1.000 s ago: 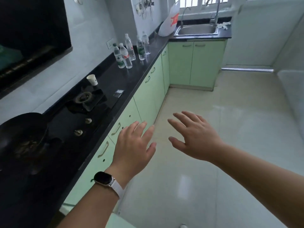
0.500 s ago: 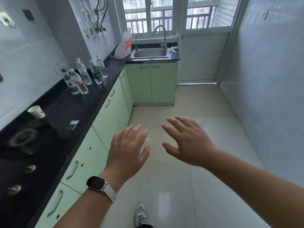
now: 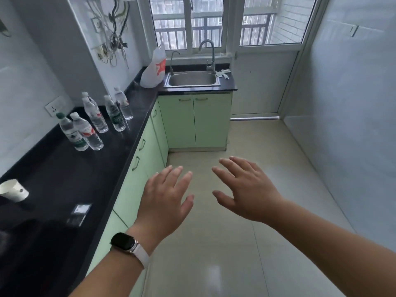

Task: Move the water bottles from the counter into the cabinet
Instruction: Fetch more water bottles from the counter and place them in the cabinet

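Observation:
Several clear water bottles (image 3: 94,123) stand upright in a cluster on the black counter (image 3: 64,179) at the left, by the wall. Below the counter runs a row of pale green cabinet doors (image 3: 147,151), all closed, and two more green doors (image 3: 195,121) sit under the sink. My left hand (image 3: 167,200), with a dark watch on a white strap, hovers open over the floor beside the cabinet fronts. My right hand (image 3: 246,189) floats open next to it, fingers spread. Neither hand touches anything, and both are well short of the bottles.
A steel sink (image 3: 192,79) with a tall tap sits in the far corner, a white plastic bag (image 3: 154,69) beside it. A white paper cup (image 3: 12,190) and a small packet (image 3: 80,210) lie on the near counter. Pale tiled floor (image 3: 246,243) stretches ahead to the right wall.
The view has moved forward along the counter and turned up toward the window; the stove and wok have left the frame and the bottles are nearer. Both hands stay open and empty.

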Available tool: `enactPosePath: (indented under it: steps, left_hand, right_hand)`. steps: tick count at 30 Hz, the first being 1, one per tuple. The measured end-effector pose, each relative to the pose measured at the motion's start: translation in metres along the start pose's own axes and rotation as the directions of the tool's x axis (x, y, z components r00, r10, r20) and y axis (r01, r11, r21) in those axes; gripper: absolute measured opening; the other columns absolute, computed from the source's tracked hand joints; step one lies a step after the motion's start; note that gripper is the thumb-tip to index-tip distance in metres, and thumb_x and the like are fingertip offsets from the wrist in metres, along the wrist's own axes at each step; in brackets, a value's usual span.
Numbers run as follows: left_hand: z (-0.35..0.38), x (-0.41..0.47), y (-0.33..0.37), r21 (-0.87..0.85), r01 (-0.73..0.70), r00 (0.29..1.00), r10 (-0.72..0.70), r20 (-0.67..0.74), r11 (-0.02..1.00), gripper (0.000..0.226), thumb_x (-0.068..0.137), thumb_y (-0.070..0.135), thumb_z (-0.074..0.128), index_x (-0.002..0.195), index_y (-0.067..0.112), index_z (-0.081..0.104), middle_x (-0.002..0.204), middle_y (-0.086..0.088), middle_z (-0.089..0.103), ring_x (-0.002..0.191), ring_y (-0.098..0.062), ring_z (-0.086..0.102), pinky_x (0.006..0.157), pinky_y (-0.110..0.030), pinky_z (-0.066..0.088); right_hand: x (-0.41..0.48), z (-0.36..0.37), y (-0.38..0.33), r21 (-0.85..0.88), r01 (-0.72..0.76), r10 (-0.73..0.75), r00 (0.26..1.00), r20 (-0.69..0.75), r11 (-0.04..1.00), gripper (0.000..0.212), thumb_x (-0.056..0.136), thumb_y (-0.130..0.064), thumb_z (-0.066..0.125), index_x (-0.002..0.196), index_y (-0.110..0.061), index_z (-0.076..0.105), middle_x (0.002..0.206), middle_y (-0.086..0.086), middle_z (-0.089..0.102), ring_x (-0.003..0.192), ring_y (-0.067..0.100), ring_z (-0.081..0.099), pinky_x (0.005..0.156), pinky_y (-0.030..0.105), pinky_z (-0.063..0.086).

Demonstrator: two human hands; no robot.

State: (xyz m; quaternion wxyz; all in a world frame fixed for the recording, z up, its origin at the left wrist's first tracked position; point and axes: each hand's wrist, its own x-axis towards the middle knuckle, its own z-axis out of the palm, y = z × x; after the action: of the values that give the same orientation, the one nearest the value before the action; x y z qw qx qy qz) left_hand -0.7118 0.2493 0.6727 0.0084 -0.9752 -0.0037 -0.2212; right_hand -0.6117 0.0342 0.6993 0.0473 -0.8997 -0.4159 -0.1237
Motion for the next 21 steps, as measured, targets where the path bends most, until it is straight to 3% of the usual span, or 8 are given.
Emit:
enactPosePath:
  steps: [14,21]
  left_hand:
    - [0.072,0.138,-0.094,0.069,0.073,0.995,-0.077,0.070,0.995,0.053,0.089,0.045,0.047,0.130,0.017,0.064,0.131,-0.009,0.065,0.123,-0.033,0.059,0.099,-0.052,0.046]
    - [0.105,0.223,-0.099,0.173,0.228,0.969,-0.240,0.056,0.958,0.051,0.089,0.044,0.046,0.126,0.016,0.066,0.127,-0.010,0.066,0.120,-0.033,0.059,0.096,-0.051,0.047]
  right_hand:
    - [0.189,0.061,0.087,0.100,-0.003,0.017,0.991,-0.134,0.995,0.060,0.086,-0.057,0.043,0.126,-0.015,0.063,0.132,0.011,0.060,0.123,0.034,0.052,0.100,0.045,0.042]
    - [0.280,0.092,0.169,0.170,0.142,-0.133,0.989,-0.065,0.975,0.061,0.088,-0.059,0.041,0.130,-0.019,0.059,0.135,0.010,0.058,0.127,0.033,0.050,0.104,0.046,0.039]
